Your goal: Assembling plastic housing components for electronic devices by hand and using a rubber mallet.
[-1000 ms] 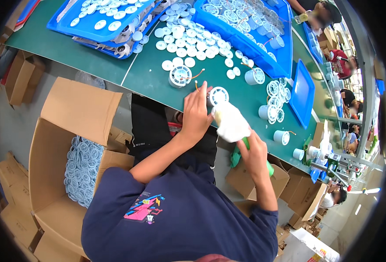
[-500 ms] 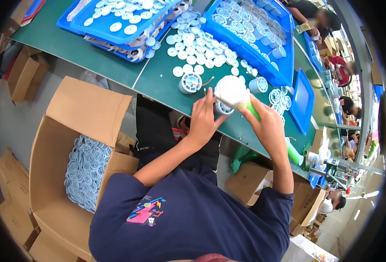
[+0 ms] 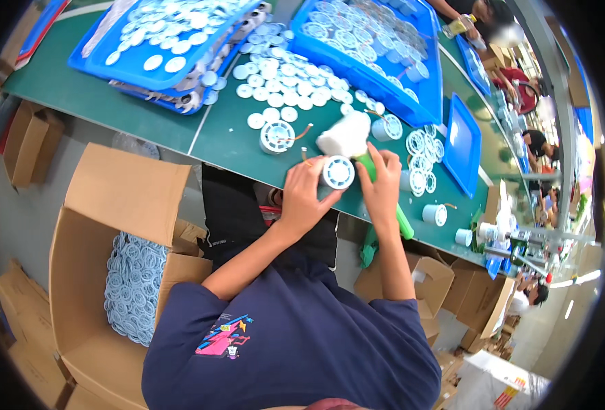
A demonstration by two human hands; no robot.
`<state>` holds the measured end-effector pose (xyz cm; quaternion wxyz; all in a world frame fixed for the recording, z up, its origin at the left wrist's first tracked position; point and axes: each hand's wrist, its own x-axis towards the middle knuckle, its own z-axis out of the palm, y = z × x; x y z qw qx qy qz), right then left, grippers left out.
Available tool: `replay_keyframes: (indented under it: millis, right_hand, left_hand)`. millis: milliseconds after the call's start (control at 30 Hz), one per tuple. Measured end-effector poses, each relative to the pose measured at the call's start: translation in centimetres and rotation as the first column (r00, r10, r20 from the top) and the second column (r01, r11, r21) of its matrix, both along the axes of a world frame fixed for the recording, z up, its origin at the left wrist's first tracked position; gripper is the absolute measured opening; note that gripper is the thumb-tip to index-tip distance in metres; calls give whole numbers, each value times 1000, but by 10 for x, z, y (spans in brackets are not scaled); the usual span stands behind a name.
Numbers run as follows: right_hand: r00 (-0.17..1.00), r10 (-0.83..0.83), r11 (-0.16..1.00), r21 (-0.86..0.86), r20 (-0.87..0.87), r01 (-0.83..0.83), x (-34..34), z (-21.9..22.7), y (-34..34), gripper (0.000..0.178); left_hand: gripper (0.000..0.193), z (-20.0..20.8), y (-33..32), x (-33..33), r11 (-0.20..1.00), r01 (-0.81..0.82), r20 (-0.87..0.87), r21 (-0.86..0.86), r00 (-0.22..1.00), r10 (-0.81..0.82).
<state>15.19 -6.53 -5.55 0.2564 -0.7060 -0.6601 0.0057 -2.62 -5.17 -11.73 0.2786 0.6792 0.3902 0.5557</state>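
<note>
My left hand (image 3: 304, 199) is closed round a small light-blue cylindrical housing (image 3: 337, 173), whose slotted ring face points up at the table's near edge. A short orange-brown wire sticks up by its fingertips. In my right hand (image 3: 383, 191) is the green handle of a mallet (image 3: 347, 134). Its bulky head, which looks wrapped in white, rests low just behind the housing. Another slotted housing with a wire (image 3: 277, 137) stands to the left, and one more (image 3: 387, 128) is right of the mallet head.
White discs (image 3: 296, 78) lie scattered across the green table (image 3: 210, 140). Behind them are stacked blue trays (image 3: 145, 72) and a blue bin (image 3: 412, 99) of housings. Light-blue rings (image 3: 422, 156) and a blue lid (image 3: 464, 147) lie to the right. An open carton (image 3: 77, 273) of rings stands left.
The mallet head has come down from above the housing to behind it, and the handle has swung inward with my right hand. The housing's face is now uncovered, still in my left hand.
</note>
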Motion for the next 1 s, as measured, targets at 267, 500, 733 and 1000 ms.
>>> replay_keyframes:
  millis: [267, 500, 733, 1000]
  right_hand:
    - [938, 298, 955, 58, -179, -292, -43, 12, -17, 66]
    - [976, -127, 938, 299, -178, 177, 18, 19, -19, 59]
    - [926, -258, 966, 51, 277, 254, 72, -8, -27, 55]
    - [906, -26, 991, 107, -422, 79, 28, 21, 8, 32]
  left_hand:
    - [71, 2, -5, 7, 996, 85, 61, -3, 995, -85]
    - [63, 21, -20, -21, 998, 62, -163, -23, 985, -65]
    - [78, 23, -4, -81, 948, -299, -271, -106, 926, 262]
    - [87, 14, 49, -79, 973, -166, -234, -158, 964, 126]
